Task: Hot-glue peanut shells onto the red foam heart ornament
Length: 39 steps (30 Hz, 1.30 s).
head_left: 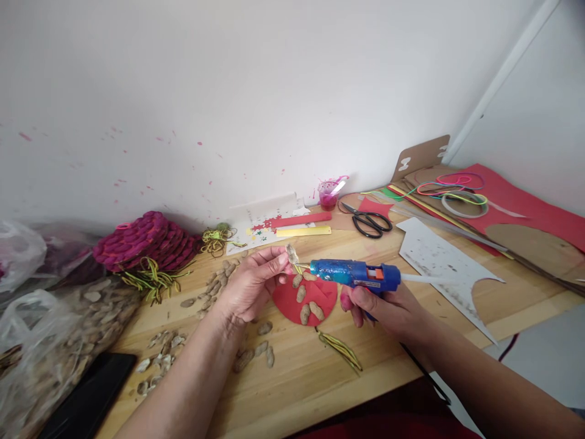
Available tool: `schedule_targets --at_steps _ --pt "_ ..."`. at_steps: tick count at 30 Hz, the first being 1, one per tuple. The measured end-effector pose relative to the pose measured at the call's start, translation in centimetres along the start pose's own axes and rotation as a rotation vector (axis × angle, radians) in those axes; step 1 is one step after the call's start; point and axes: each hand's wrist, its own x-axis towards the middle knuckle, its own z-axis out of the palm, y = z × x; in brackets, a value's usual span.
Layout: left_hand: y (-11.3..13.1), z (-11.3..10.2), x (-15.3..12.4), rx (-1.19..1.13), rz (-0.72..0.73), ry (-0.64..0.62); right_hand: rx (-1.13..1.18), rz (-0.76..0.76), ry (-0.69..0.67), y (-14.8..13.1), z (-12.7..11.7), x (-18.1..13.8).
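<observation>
Blue glue gun [336,274] fills right hand [386,310]; left hand [253,277] pinches peanut shell [291,252].

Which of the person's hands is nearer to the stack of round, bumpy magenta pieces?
The left hand. It is to the right of the stack, pinching a pale peanut shell. The right hand is farther right, gripping the blue plastic glue gun.
</observation>
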Motion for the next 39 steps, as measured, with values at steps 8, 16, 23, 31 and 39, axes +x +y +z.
schedule_targets --at_steps 8,16,23,31,39 --pt "0.05 0.05 0.02 -0.011 -0.003 0.004 -0.013 0.003 0.002 -0.13 0.04 -0.09" --pt "0.16 0.08 0.00 -0.006 -0.002 0.008 -0.004 -0.002 0.020 -0.03 0.07 -0.12" --pt "0.30 0.28 -0.07 -0.006 -0.003 0.013 0.003 0.026 0.026 -0.27 0.09 -0.16" --pt "0.24 0.20 -0.07 0.005 -0.005 0.016 -0.003 0.029 0.029 -0.08 0.01 -0.04" --pt "0.10 0.10 -0.09 0.004 -0.004 -0.010 0.000 0.041 0.038 -0.33 0.09 -0.16"
